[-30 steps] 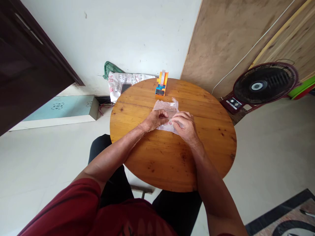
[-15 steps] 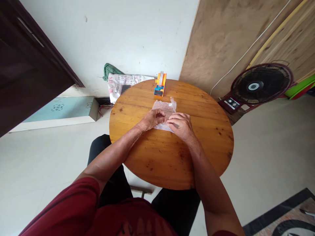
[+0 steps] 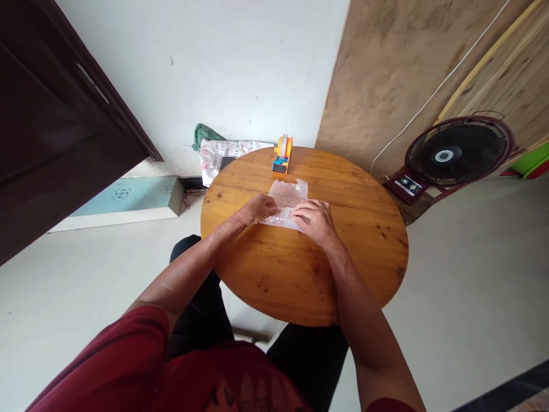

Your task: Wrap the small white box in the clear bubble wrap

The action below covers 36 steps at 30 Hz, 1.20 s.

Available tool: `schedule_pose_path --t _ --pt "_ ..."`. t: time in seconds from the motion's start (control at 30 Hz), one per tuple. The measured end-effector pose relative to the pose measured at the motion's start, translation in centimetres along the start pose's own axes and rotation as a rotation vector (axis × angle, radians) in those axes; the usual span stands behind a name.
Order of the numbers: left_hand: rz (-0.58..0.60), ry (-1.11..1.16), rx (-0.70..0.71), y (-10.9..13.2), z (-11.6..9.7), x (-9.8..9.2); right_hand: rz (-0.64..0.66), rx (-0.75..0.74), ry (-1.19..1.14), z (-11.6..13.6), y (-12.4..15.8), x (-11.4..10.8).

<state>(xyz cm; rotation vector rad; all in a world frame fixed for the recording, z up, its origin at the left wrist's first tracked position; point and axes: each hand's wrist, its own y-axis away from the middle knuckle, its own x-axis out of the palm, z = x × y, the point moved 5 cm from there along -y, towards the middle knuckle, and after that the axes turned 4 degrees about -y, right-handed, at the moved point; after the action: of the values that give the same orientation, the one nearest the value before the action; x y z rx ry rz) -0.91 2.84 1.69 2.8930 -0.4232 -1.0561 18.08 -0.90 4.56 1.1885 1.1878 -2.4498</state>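
A sheet of clear bubble wrap [image 3: 288, 193] lies on the round wooden table [image 3: 274, 269], its near part folded over into a flat strip between my hands. My left hand [image 3: 259, 208] is closed on the left end of this strip, fingertips pressed together at the edge. At the strip's right side, my right hand [image 3: 316, 218] has its fingers bent together, gripping the wrap with thumb and fingertips. A small reddish mark shows on the wrap beside the right fingertips. Whether anything lies inside the fold I cannot tell.
Beyond the wrap, an orange and blue tape dispenser [image 3: 282, 154] stands near the table's far edge. A printed white sack [image 3: 214, 157] leans by the wall behind. On the right is a dark fan [image 3: 454, 151]; a pale blue-topped box [image 3: 128, 197] sits left on the floor.
My left hand has moved left, away from my right hand, along the near edge of the wrap. More of the folded strip now shows between them. The view has shifted slightly.
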Motion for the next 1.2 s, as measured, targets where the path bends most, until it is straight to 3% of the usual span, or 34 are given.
schedule_pose_path --t 0.2,0.33,0.6,0.77,1.2 --pt "-0.096 -0.015 -0.041 2.0 0.1 -1.6 -0.002 0.016 0.009 0.0 0.1 0.0" --pt "-0.093 0.037 -0.118 3.7 -0.1 -2.1 0.009 0.011 0.018 0.2 0.0 -0.1" --pt "0.073 0.177 -0.382 2.7 -0.1 -1.6 0.023 0.027 0.011 -0.1 0.0 0.2" --pt "0.141 0.244 -0.420 2.3 0.2 -1.0 0.015 0.019 0.008 -0.1 0.0 0.2" --pt "-0.064 0.149 -0.391 1.3 -0.7 2.0 0.033 0.037 0.058 0.0 0.0 0.4"
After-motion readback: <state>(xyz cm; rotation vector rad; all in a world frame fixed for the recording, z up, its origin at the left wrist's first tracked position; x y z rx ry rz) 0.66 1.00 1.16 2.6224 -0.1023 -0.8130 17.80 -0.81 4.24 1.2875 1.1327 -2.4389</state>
